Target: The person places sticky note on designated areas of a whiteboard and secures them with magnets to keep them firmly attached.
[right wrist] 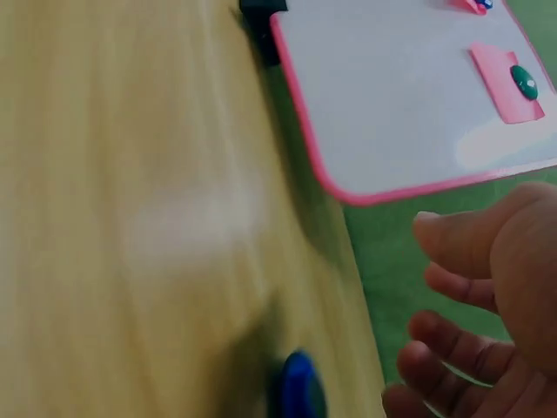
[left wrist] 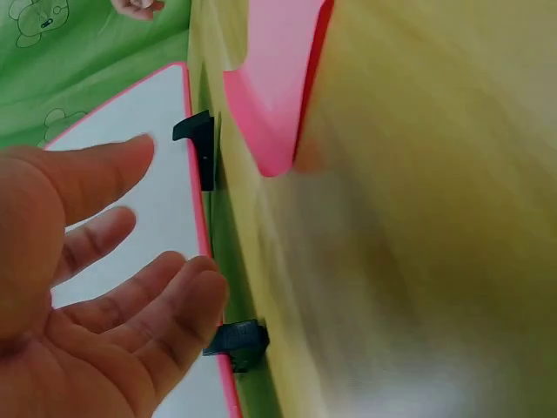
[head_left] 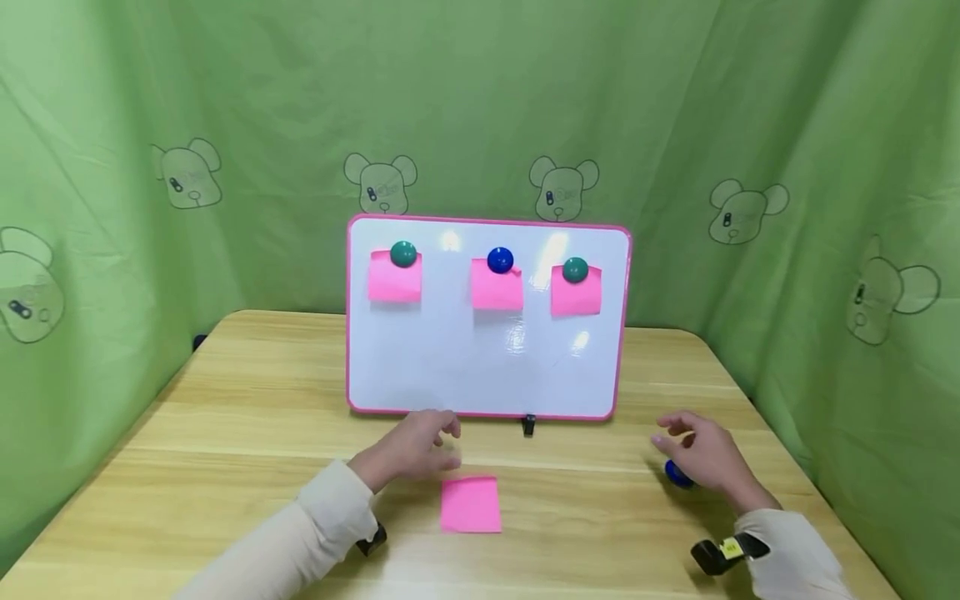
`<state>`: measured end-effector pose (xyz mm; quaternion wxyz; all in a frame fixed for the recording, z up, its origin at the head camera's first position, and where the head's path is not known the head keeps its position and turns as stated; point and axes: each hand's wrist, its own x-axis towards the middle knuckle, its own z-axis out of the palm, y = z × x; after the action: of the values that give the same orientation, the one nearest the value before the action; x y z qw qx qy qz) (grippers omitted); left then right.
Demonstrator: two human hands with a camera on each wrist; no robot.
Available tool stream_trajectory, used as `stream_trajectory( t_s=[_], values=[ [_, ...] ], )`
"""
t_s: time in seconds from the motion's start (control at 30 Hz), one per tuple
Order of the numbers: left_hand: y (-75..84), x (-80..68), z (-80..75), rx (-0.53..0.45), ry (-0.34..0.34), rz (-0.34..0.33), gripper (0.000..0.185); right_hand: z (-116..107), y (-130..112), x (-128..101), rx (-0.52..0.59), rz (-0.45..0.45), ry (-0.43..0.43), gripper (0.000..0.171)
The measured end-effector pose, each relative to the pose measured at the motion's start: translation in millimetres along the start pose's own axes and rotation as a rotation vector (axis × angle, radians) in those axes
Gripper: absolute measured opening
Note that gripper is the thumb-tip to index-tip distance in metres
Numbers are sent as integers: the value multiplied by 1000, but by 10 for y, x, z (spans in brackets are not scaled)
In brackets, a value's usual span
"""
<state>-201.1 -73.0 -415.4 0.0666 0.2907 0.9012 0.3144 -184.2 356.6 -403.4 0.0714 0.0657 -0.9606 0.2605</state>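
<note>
A pink-framed whiteboard (head_left: 487, 367) stands upright on the wooden table (head_left: 225, 433). Three pink sticky notes are pinned on it: under a green magnet (head_left: 403, 253), a blue magnet (head_left: 500, 260) and another green magnet (head_left: 575, 269). A loose pink sticky note (head_left: 470, 503) lies flat on the table in front. My left hand (head_left: 420, 446) hovers just left of and behind that note, fingers relaxed and empty. My right hand (head_left: 701, 454) hovers over a blue magnet (head_left: 677, 475) on the table, fingers loosely spread, holding nothing. The right wrist view shows this blue magnet (right wrist: 301, 387) below the fingers.
Green cloth with bear prints (head_left: 562, 187) walls in the table on three sides. Black stand clips (head_left: 528, 426) hold the board's lower edge. The table's right edge lies close to my right hand.
</note>
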Motion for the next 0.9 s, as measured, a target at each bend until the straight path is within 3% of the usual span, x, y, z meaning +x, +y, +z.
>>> stream_trajectory(
  t_s=[0.2,0.33,0.47,0.6,0.9],
  values=[
    [7,-48,71,15,-96,4,31,-11,152,-89,-74,32,-49,40],
    [40,-58,113,36,-149,-12,29,0,233,-94,-49,88,-134,48],
    [72,-43,154,122,-164,38,24,17,298,-86,-59,142,-206,50],
    [111,-31,184,192,-160,77,25,35,332,-86,-105,132,-211,45],
    [157,-15,258,190,-161,88,27,44,279,-101,-63,136,-220,42]
  ],
)
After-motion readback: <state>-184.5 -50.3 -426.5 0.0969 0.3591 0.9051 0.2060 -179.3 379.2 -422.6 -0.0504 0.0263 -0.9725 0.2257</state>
